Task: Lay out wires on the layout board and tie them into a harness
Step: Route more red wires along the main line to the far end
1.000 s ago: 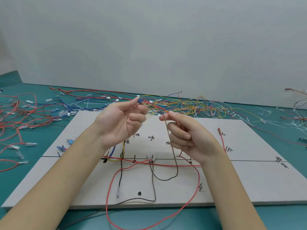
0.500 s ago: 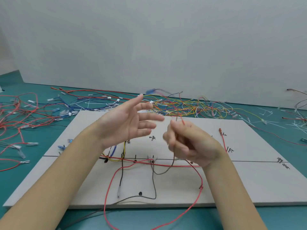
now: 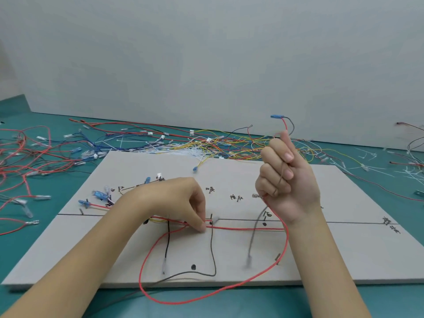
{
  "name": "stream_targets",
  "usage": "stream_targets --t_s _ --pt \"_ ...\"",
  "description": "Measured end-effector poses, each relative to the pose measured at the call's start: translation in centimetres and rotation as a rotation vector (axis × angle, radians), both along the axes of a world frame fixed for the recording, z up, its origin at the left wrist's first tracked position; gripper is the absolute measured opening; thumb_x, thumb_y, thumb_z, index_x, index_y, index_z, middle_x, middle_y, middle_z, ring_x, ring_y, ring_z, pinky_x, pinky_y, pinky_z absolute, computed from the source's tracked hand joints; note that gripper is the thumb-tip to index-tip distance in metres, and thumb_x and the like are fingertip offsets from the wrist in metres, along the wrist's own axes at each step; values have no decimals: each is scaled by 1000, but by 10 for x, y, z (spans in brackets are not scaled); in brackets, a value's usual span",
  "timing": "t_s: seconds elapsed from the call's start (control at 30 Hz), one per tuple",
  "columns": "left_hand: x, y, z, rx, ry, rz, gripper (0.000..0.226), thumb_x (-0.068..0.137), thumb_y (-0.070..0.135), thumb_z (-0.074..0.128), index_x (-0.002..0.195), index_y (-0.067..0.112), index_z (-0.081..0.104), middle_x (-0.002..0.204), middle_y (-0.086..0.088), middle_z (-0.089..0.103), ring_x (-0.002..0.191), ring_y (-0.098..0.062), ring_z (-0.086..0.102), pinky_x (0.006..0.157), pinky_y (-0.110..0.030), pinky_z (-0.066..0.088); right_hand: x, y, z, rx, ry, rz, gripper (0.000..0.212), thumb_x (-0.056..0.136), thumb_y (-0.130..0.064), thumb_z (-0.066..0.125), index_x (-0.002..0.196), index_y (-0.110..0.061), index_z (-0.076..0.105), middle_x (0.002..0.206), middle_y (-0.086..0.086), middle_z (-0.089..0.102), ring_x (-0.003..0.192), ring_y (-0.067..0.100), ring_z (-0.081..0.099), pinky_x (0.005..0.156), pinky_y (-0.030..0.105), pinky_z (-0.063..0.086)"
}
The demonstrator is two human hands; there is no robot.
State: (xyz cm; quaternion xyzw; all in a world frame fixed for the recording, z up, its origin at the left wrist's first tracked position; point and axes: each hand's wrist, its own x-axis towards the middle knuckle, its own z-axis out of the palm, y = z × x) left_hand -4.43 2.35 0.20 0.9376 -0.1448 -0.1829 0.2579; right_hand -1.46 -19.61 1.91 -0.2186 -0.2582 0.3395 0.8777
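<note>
Red wire [image 3: 285, 239] in right-hand grip [image 3: 289, 180]

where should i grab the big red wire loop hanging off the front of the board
Pinch the red wire loop at its lowest curve, where it sags past the layout board's front edge. Come from above with thumb and forefinger; that stretch looks clear of the pegs and both the left hand and right hand.

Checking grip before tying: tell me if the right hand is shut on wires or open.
Shut: the right hand curls around red and dark wires.
</note>
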Motion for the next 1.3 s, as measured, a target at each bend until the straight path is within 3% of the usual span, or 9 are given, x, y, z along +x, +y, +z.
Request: stream_targets --t_s 0.1,0.33,0.5,0.63,0.7,0.8,0.93,1.03,1.3 --pt "-1 -2 5 -112 16 -34 14 78 35 78 77 21 74 64 10 66 58 -2 56 61 -19 43 1 -1 0 60 92 106 52 106 -35 24 70 -7 48 51 2 32 36 11 13 38 24 7" --pt "-10 1 29 -697 196 -124 10 82 15 71 74 20 69 68 -5 68 54 -14 61 53 -19 46 2 -1 1 28 129 162 50 106 -33 25 71 -6 50 49 3 34 35 10 13 37 24 7" --pt "-15 -5 24 -612 486 -404 16 88 6 67 91 20 73 87 -6 75 73 -14 72 60 -18 53 3 0 -1 -31 93 190 49 104 -31 32 67 -7 51 45 2 32 32 10 12 36 23 4" --pt "-17 -5 25 -453 728 -704 22 90 9 61 110 2 66 114 -21 68 93 -22 72 68 -19 54 -1 1 -2 -244 -79 137 41 96 -35 52 60 -15 54 38 -3 31 28 11 21 33 22 6" --pt "-17 -3 28 -461 627 -616 19 92 20 61 103 9 72 107 -13 72 86 -18 72 67 -19 54 -4 3 -2 -347 -136 127 41 93 -36 54 58 -17 55 35 -5 38 27 10 20 30 19 11" --pt "-12 -1 30 -591 359 -186 33 92 45 58 82 19 76 87 -4 73 65 -14 66 56 -19 50 -7 7 -3 -468 -184 111 44 94 -34 48 55 -15 56 35 -3 42 24 6 22 29 17 13" --pt "-3 -5 27 -843 295 226 64 75 68 49 99 13 72 88 -9 73 60 -15 65 47 -19 49 -13 13 -3 -649 -314 111 47 94 -30 47 51 -13 57 34 -1 42 23 3 27 30 11 17" --pt "1 -12 24 -966 227 321 69 74 69 50 108 12 69 87 -6 74 59 -13 66 48 -20 51 -17 17 -3 -794 -462 177 52 96 -27 44 48 -13 58 31 1 42 22 6 26 32 19 17" --pt "3 8 33 -1215 110 254 25 81 40 62 80 21 78 64 4 63 59 -7 63 51 -17 52 -20 22 -5 -1051 -626 219 46 97 -40 47 66 -16 71 33 -2 38 29 8 22 35 20 11"
